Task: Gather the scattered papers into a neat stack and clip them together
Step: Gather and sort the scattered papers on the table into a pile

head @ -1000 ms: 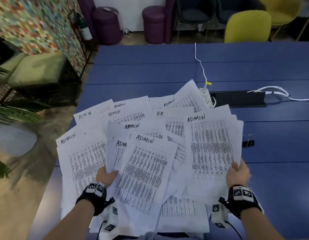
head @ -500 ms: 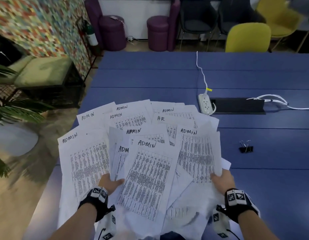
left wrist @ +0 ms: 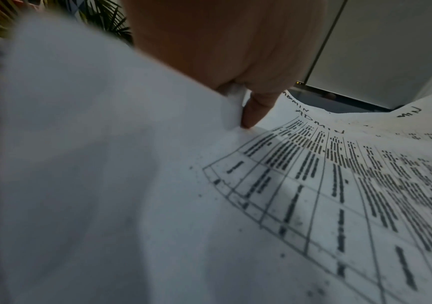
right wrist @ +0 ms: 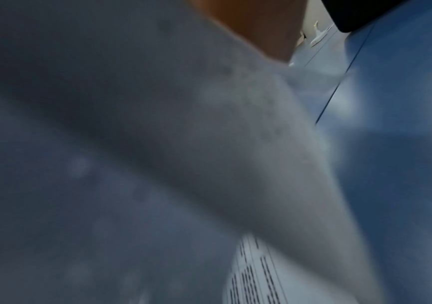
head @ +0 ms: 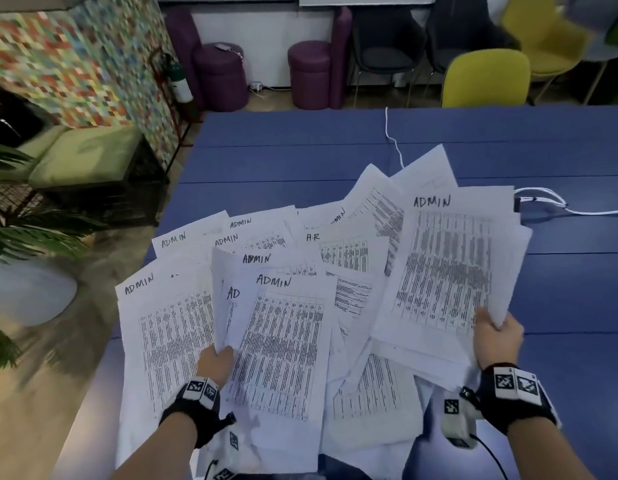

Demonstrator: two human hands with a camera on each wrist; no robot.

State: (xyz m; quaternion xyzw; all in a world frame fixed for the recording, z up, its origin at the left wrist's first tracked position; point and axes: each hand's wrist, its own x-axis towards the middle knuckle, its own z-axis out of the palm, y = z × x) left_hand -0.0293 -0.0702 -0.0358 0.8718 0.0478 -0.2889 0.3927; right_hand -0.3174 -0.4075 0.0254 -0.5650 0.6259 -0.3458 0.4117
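Observation:
Several white printed sheets (head: 283,341), most marked ADMIN and one H.R, fan out loosely above the near part of the blue table (head: 335,150). My left hand (head: 216,362) pinches the lower edge of the left bunch; the left wrist view shows the thumb (left wrist: 256,111) pressed on a sheet (left wrist: 313,195). My right hand (head: 496,336) grips the bottom right corner of a raised bunch topped by an ADMIN page (head: 446,265). The right wrist view is blurred paper (right wrist: 209,144). The binder clip is hidden behind the raised sheets.
White cables (head: 557,206) lie on the table at the right, and a thin white cord (head: 392,140) runs toward the far edge. A yellow chair (head: 487,79) and purple stools (head: 309,76) stand beyond the table. A plant (head: 20,237) and a green seat (head: 82,154) are left.
My right hand has swung its bunch up and out to the right, so it now covers the power strip and the binder clip. The left hand keeps its hold on the left bunch.

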